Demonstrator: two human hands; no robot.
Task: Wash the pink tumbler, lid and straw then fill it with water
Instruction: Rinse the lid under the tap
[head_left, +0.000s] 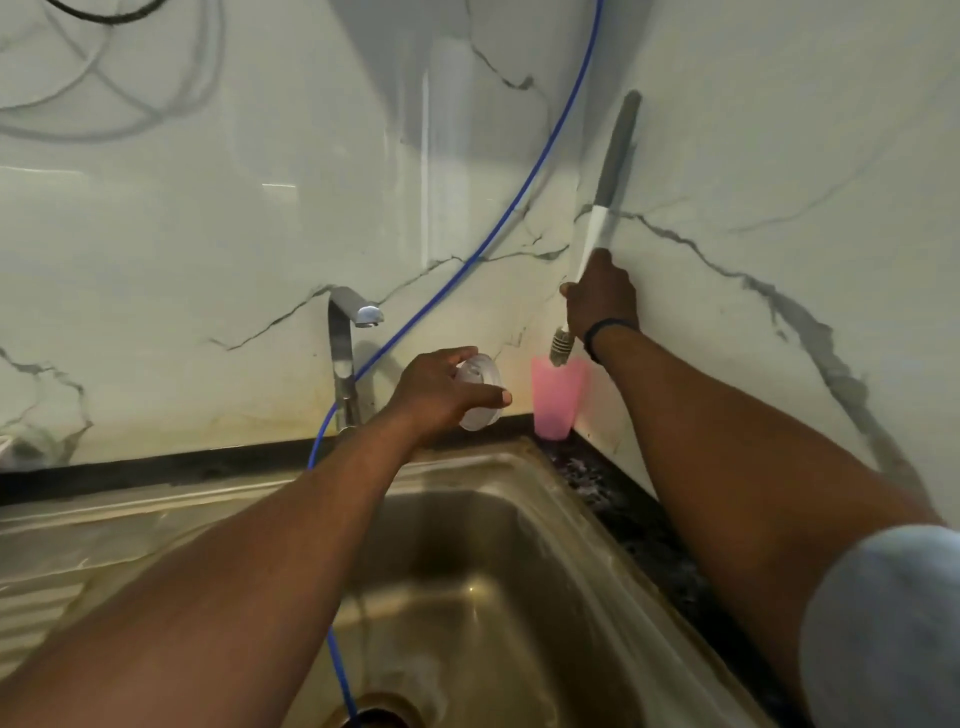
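Note:
The pink tumbler (557, 397) stands upright on the dark counter in the back right corner, against the wall. My right hand (600, 296) grips the white shaft of a long bottle brush (618, 156) with a grey handle. The brush's bristled head (561, 348) dips into the tumbler's mouth. My left hand (441, 389) holds the clear round lid (480, 392) just left of the tumbler, above the sink's back rim. No straw is visible.
A steel sink (519, 571) fills the foreground, its drain at the bottom edge. A chrome tap (345, 338) stands behind it, with no water running. A blue hose (519, 202) runs from the top down into the basin. Marble walls meet at the corner.

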